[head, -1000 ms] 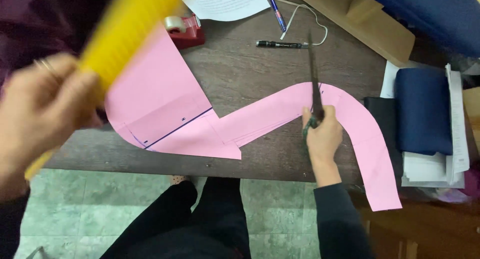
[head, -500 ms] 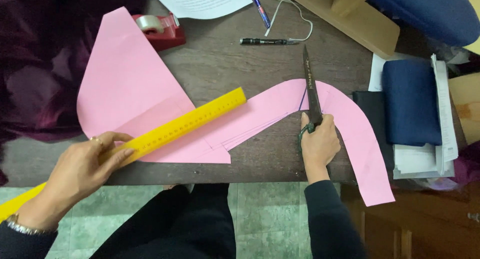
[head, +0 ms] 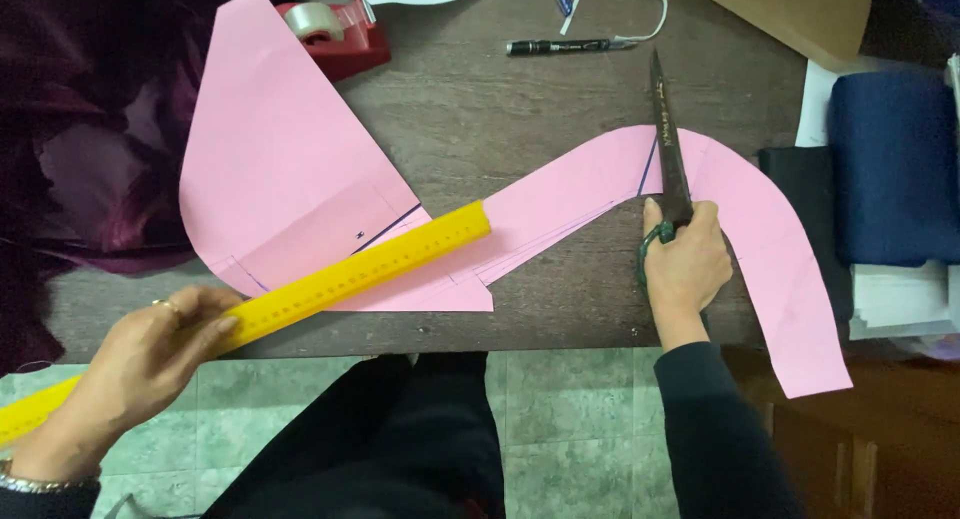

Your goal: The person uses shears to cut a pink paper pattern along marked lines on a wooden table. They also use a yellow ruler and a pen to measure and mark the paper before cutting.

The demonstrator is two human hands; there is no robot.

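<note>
Scissors [head: 668,139] are lying on the pink paper [head: 560,194] on the table [head: 470,109], right hand [head: 685,264] fingers curled tight in the handles. Left hand [head: 150,354] is pinching the yellow ruler [head: 350,274]; pressing it flat should help.

Soft, even light falls from above, bright enough for clear colour, with no hard shadows on the table [head: 500,109]. The pink paper [head: 290,169] shows no glare, and the tape [head: 312,21] has a faint sheen. Focus is sharp throughout, with corners dim.
</note>
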